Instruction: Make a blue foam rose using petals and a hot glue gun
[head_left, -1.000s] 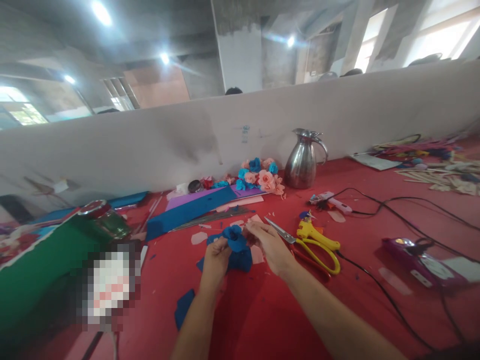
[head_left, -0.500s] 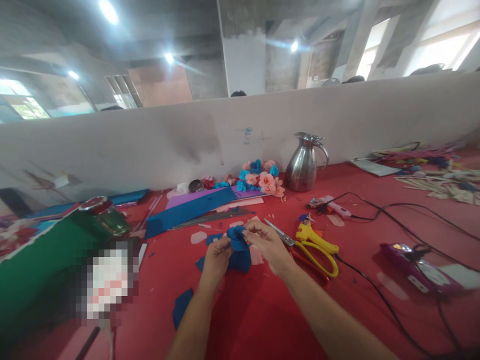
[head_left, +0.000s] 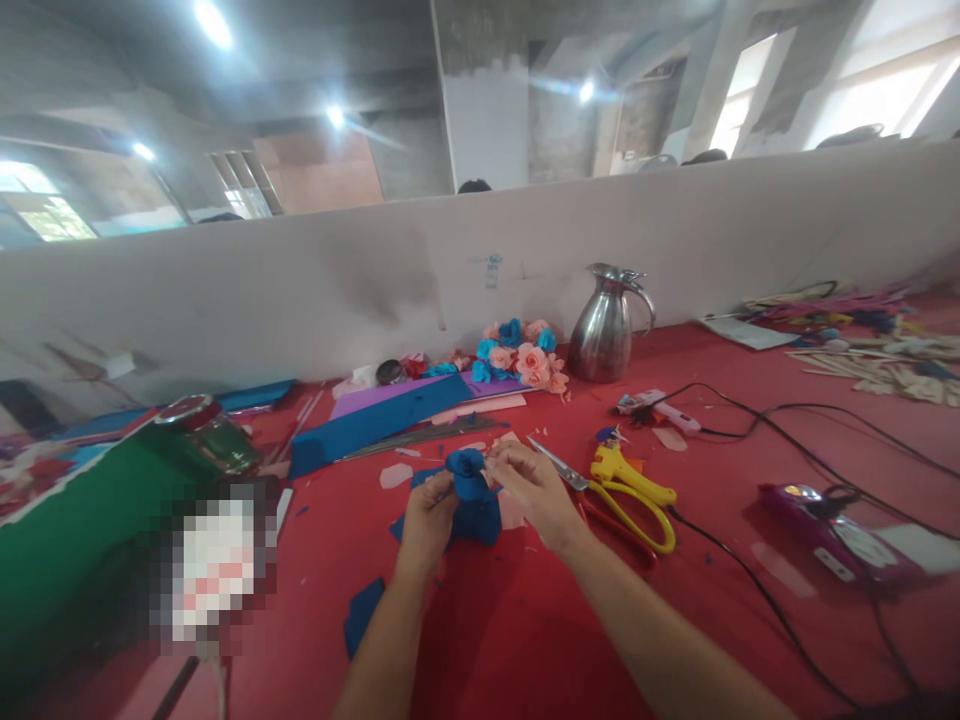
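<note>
A dark blue paper flower (head_left: pixel 469 474) with a curled centre is held up over the red tabletop. My left hand (head_left: pixel 429 515) is closed around its lower left side, thumb and fingers pinching the base. At the flower's right edge, my right hand (head_left: pixel 536 490) has thumb and forefinger pinched on a petal; the exact contact is partly hidden. Below the flower lie cut blue paper pieces (head_left: pixel 480 522), partly covered by the left hand. Scissors (head_left: pixel 634 515) with yellow and red handles lie just right of my right hand, beside a yellow glue gun (head_left: pixel 630 474).
Behind are blue paper strips (head_left: pixel 375 425), a bunch of pink and blue paper flowers (head_left: pixel 531 362) and a steel jug (head_left: pixel 602 335). Green board (head_left: pixel 82 560) and a glass jar (head_left: pixel 201 432) stand left. A purple power strip (head_left: pixel 832 540) and black cords lie right.
The blue paper flower has turned and shifted slightly left, its curled top showing more. My right fingertips have moved from its top to its right edge.
</note>
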